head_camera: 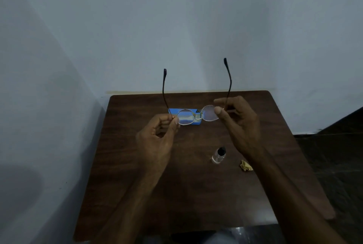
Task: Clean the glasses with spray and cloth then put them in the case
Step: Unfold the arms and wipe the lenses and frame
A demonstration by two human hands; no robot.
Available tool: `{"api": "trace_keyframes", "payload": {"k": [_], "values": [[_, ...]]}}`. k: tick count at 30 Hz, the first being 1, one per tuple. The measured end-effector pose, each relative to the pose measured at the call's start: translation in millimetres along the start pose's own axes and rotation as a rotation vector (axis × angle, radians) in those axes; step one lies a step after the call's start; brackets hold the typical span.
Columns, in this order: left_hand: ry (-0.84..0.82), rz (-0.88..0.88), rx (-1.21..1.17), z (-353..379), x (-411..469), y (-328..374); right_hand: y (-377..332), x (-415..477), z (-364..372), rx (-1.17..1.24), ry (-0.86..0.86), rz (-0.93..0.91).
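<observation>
I see a dark wooden surface [137, 184] set into a wall corner, and my 2 bare hands raised above it. The glasses [196, 115] hang in the air over the far half of the surface, arms unfolded and pointing away from me. My left hand [157, 137] has its fingers [175, 121] pinched together on the left hinge; my right hand [238, 123] pinches the right lens rim between thumb and forefinger.

Behind the lenses a blue case [191, 111] lies near the far edge. A small spray bottle [219, 155] stands toward the right edge, with a crumpled yellow cloth [245, 165] just beside it, partly hidden by my right forearm.

I judge the cleaning either unstarted or finished; casing remains.
</observation>
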State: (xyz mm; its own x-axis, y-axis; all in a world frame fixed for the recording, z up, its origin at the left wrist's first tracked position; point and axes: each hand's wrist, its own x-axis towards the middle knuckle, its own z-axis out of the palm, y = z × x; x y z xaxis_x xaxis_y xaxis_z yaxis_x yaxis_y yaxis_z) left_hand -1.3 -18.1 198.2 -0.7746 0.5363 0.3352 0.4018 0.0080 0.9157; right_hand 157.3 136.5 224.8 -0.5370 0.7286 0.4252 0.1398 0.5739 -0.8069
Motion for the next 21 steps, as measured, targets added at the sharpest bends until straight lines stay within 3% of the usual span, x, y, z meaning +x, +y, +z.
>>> {"api": "trace_keyframes", "payload": {"k": [4,11,21], "values": [[0.011,0.012,0.002,-6,0,-4,37,-20,-12,0.027,-0.023,0.149],[-0.004,0.050,0.044,-10,-3,-8,153,-99,15,-0.086,-0.191,0.616],[0.040,-0.016,-0.071,-3,-5,-1,164,-117,40,-0.045,-0.201,0.568]]}}
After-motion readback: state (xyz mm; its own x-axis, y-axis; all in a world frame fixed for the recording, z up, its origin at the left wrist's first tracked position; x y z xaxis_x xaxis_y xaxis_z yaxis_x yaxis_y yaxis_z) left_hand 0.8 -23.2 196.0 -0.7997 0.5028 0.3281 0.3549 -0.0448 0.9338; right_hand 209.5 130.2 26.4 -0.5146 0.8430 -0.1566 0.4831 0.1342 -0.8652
